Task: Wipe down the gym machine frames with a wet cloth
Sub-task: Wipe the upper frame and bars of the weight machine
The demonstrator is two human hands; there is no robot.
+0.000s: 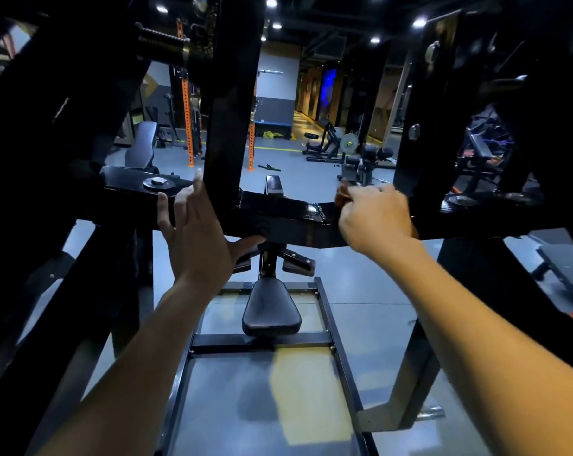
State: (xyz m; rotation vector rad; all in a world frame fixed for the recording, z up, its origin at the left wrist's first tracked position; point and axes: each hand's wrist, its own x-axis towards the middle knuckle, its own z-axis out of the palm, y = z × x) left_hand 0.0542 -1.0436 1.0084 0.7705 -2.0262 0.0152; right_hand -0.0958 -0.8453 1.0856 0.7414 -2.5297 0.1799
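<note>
Forearms fill the near field, both reaching out to the black crossbar (278,205) of the machine. Left hand (196,225) is seen with fingers spread and relaxed, thumb against the crossbar's underside near the upright (232,103), grasping nothing. Right hand (374,215) is blurred; its fingers are curled round a small brownish cloth (342,195), which is pressed on the crossbar's right part. A wet sheen is noted on the bar's top just left of the cloth, so that stretch is judged wiped. Upright, left plate (140,182), right post (423,110) and low base rails (262,343) show no such sheen; they are judged still to be done. Seat (272,311) sits below, untouched.
</note>
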